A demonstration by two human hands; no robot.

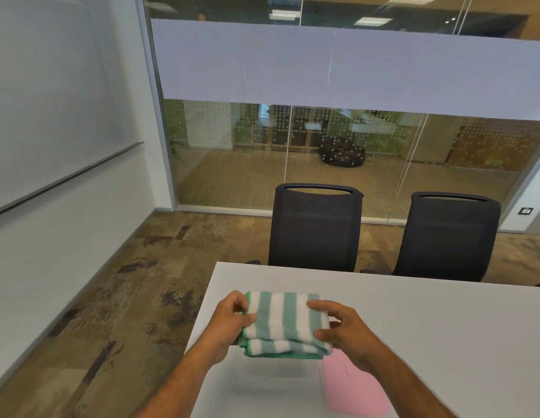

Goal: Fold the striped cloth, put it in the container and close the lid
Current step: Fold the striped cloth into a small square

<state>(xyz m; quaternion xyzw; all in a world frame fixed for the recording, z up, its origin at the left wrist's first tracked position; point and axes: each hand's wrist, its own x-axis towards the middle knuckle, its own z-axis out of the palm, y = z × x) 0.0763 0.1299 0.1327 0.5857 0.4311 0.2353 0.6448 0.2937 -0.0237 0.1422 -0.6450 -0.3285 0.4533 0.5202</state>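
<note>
the folded striped cloth (pixel 285 322) is held above the white table (pixel 428 327), left hand (pixel 229 321) pinching its 9 o'clock edge, right hand (pixel 342 330) clasping its 3 o'clock side, the pink lid (pixel 357 390) at 5 o'clock beneath.

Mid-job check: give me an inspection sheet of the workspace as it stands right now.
Surface: white table, mostly bare.
Job's things: striped cloth folded into a thick bundle, held above the table; a faint clear shape below it may be the container, too blurred to confirm; pink lid lying flat on the table beside it.
Clutter: nothing seen.
Hands: left hand and right hand each grip one end of the cloth.
Cables: nothing seen.
Surroundings: two dark chairs behind the table, glass wall, whiteboard on the left.
</note>
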